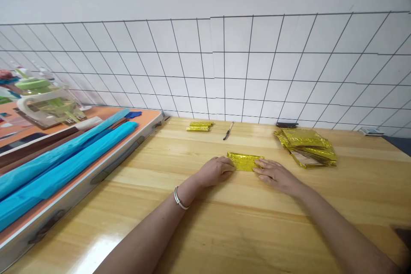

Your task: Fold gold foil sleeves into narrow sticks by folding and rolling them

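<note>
A small rectangular sheet of shiny gold foil paper [245, 162] lies flat on the wooden table, its far edge raised like a narrow fold. At its left end my left hand [218, 171] is curled, with fingers together and gripping the near-left corner; a silver bangle is on that wrist. My right hand [275, 174] rests on the other end, fingers stretched out and slightly apart, thumb near the closer edge. Both hands partly cover the sheet's ends. Farther right sits a fanned stack of gold foil paper [310, 145]. Two narrow rolled gold pieces [199, 126] lie at the back left.
A pen [228, 131] lies behind the sheet, near the tiled wall. A black object [287, 125] is behind the stack. To the left, an orange-topped surface [150, 118] holds blue rolls [96, 147], brown rolls and a clear jug with a green lid [34, 84].
</note>
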`<state>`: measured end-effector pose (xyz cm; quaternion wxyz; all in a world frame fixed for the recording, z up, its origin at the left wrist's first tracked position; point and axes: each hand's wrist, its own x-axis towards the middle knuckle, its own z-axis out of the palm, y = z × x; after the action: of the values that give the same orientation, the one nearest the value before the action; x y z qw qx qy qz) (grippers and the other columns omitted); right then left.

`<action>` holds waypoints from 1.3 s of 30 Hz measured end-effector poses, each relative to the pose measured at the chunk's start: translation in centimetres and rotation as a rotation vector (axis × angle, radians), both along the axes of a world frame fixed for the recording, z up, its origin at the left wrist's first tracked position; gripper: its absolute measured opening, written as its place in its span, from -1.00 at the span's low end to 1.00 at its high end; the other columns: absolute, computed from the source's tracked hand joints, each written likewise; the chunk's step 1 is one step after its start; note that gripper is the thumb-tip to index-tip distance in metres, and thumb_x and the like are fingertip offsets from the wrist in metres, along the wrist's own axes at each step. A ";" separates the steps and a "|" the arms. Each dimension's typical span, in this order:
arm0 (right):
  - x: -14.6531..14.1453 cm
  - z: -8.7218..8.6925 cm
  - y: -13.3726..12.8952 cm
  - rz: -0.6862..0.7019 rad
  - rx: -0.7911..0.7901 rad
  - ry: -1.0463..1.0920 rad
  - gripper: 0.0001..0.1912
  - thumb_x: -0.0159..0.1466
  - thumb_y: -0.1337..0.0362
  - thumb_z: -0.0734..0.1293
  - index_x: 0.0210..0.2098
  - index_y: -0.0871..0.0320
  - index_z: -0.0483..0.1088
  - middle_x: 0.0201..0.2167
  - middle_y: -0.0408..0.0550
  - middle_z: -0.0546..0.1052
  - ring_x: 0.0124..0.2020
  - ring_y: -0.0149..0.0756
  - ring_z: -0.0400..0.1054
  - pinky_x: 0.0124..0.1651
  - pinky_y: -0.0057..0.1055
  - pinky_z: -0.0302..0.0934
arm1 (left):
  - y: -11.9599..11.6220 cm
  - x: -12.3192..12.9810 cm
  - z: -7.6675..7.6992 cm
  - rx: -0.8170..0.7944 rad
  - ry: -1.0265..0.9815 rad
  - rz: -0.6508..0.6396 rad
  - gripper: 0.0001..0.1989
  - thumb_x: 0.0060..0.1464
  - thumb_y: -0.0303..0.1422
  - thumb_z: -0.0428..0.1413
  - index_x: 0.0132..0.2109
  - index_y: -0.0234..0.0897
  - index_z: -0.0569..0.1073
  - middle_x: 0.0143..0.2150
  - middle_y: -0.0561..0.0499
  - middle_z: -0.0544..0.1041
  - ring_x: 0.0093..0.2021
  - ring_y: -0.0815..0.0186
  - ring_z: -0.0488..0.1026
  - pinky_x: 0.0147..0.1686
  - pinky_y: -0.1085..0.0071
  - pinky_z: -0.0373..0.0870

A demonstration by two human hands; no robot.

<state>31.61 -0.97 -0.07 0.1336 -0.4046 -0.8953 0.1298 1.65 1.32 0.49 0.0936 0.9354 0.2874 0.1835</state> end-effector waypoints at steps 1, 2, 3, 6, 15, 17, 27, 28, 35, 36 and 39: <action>0.4 0.0 0.3 0.011 -0.024 0.050 -0.60 0.28 0.04 0.14 0.04 -0.04 0.35 0.17 -0.06 0.26 0.20 -0.13 0.08 0.18 -0.10 0.01 | 0.2 -0.2 -0.1 -0.048 -0.046 -0.030 -0.80 0.13 -0.42 -0.02 -0.16 -0.21 0.48 -0.12 -0.02 0.46 -0.12 0.33 0.39 -0.07 0.43 0.27; 0.7 -0.2 0.6 0.012 -0.035 0.105 -0.63 0.28 0.05 0.15 -0.02 -0.01 0.41 0.13 -0.04 0.32 0.17 -0.13 0.14 0.15 -0.12 0.05 | 0.3 -0.3 -0.3 -0.096 -0.097 -0.048 -0.81 0.13 -0.40 -0.01 -0.17 -0.22 0.48 -0.11 -0.03 0.46 -0.11 0.34 0.39 -0.06 0.44 0.27; 0.8 -0.4 0.9 -0.004 -0.032 0.157 -0.65 0.28 0.06 0.16 -0.10 0.02 0.46 0.07 -0.02 0.39 0.13 -0.15 0.20 0.12 -0.14 0.10 | 0.6 -0.2 -0.5 -0.143 -0.150 -0.045 -0.82 0.13 -0.39 0.00 -0.19 -0.24 0.49 -0.11 -0.03 0.46 -0.12 0.34 0.39 -0.07 0.44 0.28; 0.1 -1.3 1.3 -0.141 0.051 0.264 -0.71 0.26 0.11 0.19 -0.33 0.08 0.50 -0.14 -0.01 0.52 -0.05 -0.19 0.35 0.00 -0.20 0.20 | 1.3 0.7 -1.5 -0.236 -0.278 0.078 -0.85 0.10 -0.38 0.04 -0.35 -0.28 0.49 -0.24 -0.02 0.48 -0.20 0.35 0.40 -0.15 0.45 0.31; -0.4 -1.6 2.0 -0.347 0.156 0.045 -0.42 0.15 0.10 0.28 0.15 0.08 0.19 0.12 0.07 0.28 0.12 -0.08 0.11 0.11 -0.13 0.03 | 2.6 1.6 -2.8 -0.282 -0.340 0.235 -0.66 -0.10 -0.35 0.21 -0.11 -0.25 0.42 -0.14 -0.05 0.36 -0.22 0.32 0.36 -0.17 0.37 0.35; -0.1 -1.1 2.7 -0.319 0.104 -0.024 -0.27 0.11 0.08 0.31 0.22 0.09 0.06 0.18 0.08 0.19 0.16 -0.05 0.04 0.13 -0.13 -0.01 | 3.1 1.5 -2.7 -0.312 -0.335 0.271 -0.35 -0.20 -0.32 0.27 0.09 -0.21 0.29 0.05 -0.10 0.22 -0.14 0.27 0.35 -0.09 0.31 0.35; -0.7 0.5 3.8 -0.301 0.015 -0.081 -0.36 0.01 0.06 0.39 0.07 0.07 0.28 -0.13 0.04 0.40 -0.04 -0.07 0.18 -0.03 -0.22 0.08 | 5.0 1.4 -1.7 -0.464 -0.169 0.220 -0.30 -0.25 -0.28 0.30 0.09 -0.12 0.26 -0.01 -0.05 0.25 -0.24 0.31 0.38 -0.22 0.38 0.38; -0.8 0.6 3.6 -0.303 0.030 -0.072 -0.42 0.01 0.07 0.39 0.02 0.06 0.32 -0.18 0.03 0.40 -0.07 -0.08 0.19 -0.05 -0.24 0.09 | 4.9 1.4 -1.7 -0.468 -0.170 0.225 -0.33 -0.24 -0.28 0.29 0.08 -0.13 0.27 -0.03 -0.03 0.26 -0.26 0.33 0.37 -0.24 0.39 0.38; -1.1 0.6 3.1 -0.326 -0.006 0.041 -0.62 -0.02 0.17 0.41 -0.20 0.11 0.38 -0.26 -0.04 0.41 -0.17 -0.18 0.25 -0.15 -0.35 0.13 | 4.4 1.3 -1.6 -0.445 -0.197 0.241 -0.45 -0.24 -0.28 0.28 -0.04 -0.19 0.33 -0.15 0.02 0.28 -0.29 0.35 0.32 -0.29 0.43 0.33; -1.0 0.5 3.2 -0.328 -0.039 0.056 -0.61 -0.03 0.18 0.41 -0.20 0.12 0.37 -0.26 -0.05 0.41 -0.20 -0.19 0.27 -0.19 -0.37 0.14 | 4.4 1.3 -1.5 -0.436 -0.199 0.238 -0.46 -0.25 -0.27 0.29 -0.06 -0.21 0.34 -0.14 0.00 0.27 -0.28 0.34 0.31 -0.28 0.42 0.33; -1.0 0.3 3.6 -0.318 -0.089 0.087 -0.72 -0.02 0.20 0.39 -0.30 0.13 0.37 -0.34 -0.09 0.41 -0.32 -0.26 0.29 -0.32 -0.42 0.14 | 4.7 1.3 -1.3 -0.356 -0.211 0.224 -0.46 -0.32 -0.25 0.32 -0.12 -0.23 0.37 -0.10 -0.04 0.25 -0.17 0.25 0.29 -0.19 0.35 0.32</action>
<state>30.59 2.65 0.25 0.1732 -0.5406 -0.8068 0.1639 2.97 6.01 -0.81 0.2657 0.8420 0.4060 0.2358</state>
